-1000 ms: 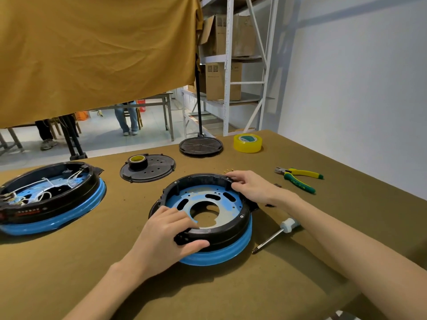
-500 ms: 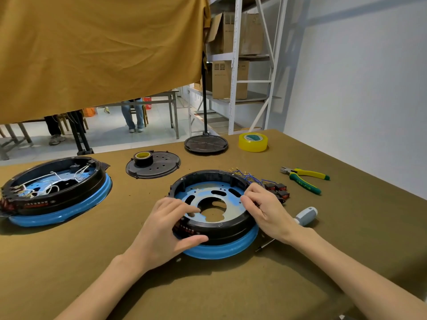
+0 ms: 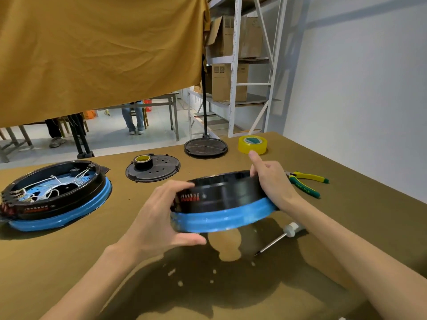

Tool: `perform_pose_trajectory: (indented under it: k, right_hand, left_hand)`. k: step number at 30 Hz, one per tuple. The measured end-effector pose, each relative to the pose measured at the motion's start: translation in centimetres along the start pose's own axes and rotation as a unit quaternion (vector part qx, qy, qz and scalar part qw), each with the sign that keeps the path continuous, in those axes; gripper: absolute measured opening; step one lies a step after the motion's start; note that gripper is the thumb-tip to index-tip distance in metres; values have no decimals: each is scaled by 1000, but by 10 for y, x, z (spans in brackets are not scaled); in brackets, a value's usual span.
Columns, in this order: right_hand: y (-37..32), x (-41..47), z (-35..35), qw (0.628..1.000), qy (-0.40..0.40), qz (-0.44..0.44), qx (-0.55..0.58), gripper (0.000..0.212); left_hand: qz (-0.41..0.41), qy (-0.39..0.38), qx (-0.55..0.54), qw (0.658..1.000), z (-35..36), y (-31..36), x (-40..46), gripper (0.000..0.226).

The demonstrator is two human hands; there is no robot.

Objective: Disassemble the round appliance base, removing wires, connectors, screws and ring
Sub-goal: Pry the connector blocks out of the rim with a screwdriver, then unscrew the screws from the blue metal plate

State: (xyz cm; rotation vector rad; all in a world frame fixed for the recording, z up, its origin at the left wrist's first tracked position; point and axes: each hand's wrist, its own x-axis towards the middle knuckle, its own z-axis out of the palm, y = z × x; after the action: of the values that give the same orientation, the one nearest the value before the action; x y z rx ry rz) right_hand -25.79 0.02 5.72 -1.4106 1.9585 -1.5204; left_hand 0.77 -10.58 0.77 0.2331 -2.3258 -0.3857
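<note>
The round appliance base (image 3: 221,199), a black ring over a blue rim, is lifted off the table and seen edge-on. My left hand (image 3: 159,218) grips its left side, thumb under the blue rim and fingers over the black top. My right hand (image 3: 272,181) holds the right side with the index finger sticking up. The inside of the base is hidden from this angle. Its shadow with light spots falls on the table below.
A second base (image 3: 57,195) with white wires lies at the left. A black cover plate (image 3: 157,172) carrying a tape roll, a round stand foot (image 3: 205,147), yellow tape (image 3: 253,144), green-yellow pliers (image 3: 305,181) and a screwdriver (image 3: 280,236) lie around on the brown table (image 3: 69,262).
Both hands have lifted the base from the table and tipped it to edge-on. The right hand moved from the inner rim to the outer right side. The loose wire bundle is out of sight.
</note>
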Motion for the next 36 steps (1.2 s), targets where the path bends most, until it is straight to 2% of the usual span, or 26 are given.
perform_pose_trajectory:
  k: [2,4,7,9,13,15,18,21,23,25,28,30,32,34,36]
  right_hand:
    - [-19,18,-8,996,-9,92,13,65]
    - [-33,31,-18,987,-36,155,27,63]
    - [-39,37,-29,988,-95,123,24,70]
    - [-34,32,-34,980,-154,117,44,69]
    - [-18,22,-38,967,-206,130,78,58]
    - [-15,17,-38,961,-216,143,95,62]
    - [-10,9,-33,946,-262,165,97,59]
    - [1,3,-19,937,-277,212,31,59]
    - [7,2,-9,941,-240,239,-2,56]
    - [10,2,0,945,-195,260,-34,54]
    - [17,4,8,943,-162,274,-93,62]
    - [22,4,11,944,-147,271,-114,65]
    - [25,2,11,951,-131,251,-125,56]
    - [28,0,7,959,-121,212,-143,54]
    - [31,-4,-1,966,-122,169,-153,51]
  left_hand:
    - [-2,-12,-4,1000,-10,5,13,106]
    - [-13,25,-19,999,-16,10,26,88]
    - [-91,138,-97,982,-22,18,41,55]
    - [-169,162,-150,961,-24,22,48,54]
    - [-286,101,-188,934,-29,20,52,66]
    - [-373,43,-230,898,-31,17,55,83]
    - [-456,-38,-287,842,-34,8,53,73]
    - [-500,-90,-258,822,-31,-2,49,65]
    - [-526,-69,-211,821,-22,-10,47,58]
    - [-500,-62,-132,854,-9,-16,43,56]
    - [-404,-60,16,913,7,-5,36,42]
    - [-350,-56,83,932,17,8,32,56]
    - [-301,-73,72,948,24,26,32,61]
    - [-257,-168,23,951,29,43,34,57]
    - [-215,-302,6,929,34,60,33,64]
